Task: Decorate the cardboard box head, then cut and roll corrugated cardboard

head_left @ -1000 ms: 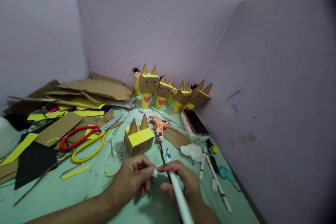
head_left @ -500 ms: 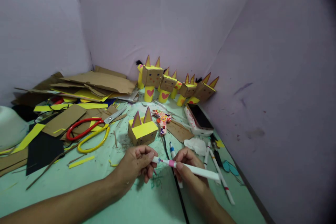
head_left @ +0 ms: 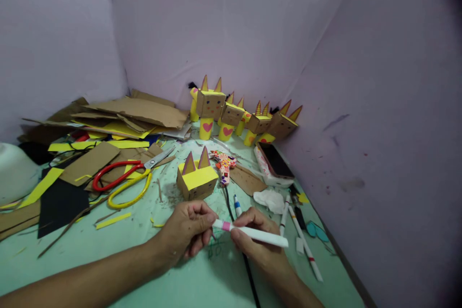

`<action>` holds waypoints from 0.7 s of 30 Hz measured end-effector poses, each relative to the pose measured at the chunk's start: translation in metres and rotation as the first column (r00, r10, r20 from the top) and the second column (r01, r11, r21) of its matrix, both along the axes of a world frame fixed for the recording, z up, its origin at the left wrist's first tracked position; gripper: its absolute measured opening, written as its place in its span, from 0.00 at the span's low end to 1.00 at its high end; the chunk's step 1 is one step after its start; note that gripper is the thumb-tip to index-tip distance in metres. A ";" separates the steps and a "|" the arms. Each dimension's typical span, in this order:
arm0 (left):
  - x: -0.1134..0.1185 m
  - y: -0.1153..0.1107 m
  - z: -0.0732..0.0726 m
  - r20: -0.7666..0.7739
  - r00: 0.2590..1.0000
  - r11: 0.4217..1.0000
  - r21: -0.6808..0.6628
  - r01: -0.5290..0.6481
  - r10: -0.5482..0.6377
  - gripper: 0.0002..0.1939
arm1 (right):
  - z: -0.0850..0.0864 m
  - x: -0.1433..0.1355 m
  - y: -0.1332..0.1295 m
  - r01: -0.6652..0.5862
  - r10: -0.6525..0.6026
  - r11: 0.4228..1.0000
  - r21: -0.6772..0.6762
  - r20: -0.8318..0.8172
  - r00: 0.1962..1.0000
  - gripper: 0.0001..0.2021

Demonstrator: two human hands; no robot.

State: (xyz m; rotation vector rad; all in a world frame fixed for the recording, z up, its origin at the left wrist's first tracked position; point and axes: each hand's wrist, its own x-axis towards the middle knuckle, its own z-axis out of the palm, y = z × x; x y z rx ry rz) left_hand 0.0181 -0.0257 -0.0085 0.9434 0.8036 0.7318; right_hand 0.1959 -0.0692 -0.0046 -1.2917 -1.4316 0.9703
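A white marker with a pink band [head_left: 265,237] is just in front of the horned box [head_left: 197,182]. The left hand [head_left: 195,231] pinches its banded end; the right hand [head_left: 258,250] grips its barrel. The tabletop [head_left: 137,274] beneath is pale green, smudged beside the horned box and strewn with scraps to its left, where red-and-yellow scissors [head_left: 124,178] lie. Behind the box, horned cardboard figures [head_left: 211,105] stand near a plain mauve wall [head_left: 224,24]; a second wall [head_left: 390,154], right of it, bears purple and brownish stains. Green pen marks [head_left: 215,251] in front of the box are too indistinct to read.
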 end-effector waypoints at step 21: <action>-0.010 -0.006 0.007 -0.162 0.986 0.970 0.228 0.085 -0.048 0.21 | -0.013 0.001 -0.015 -0.102 -0.015 0.877 0.469 0.239 0.971 0.11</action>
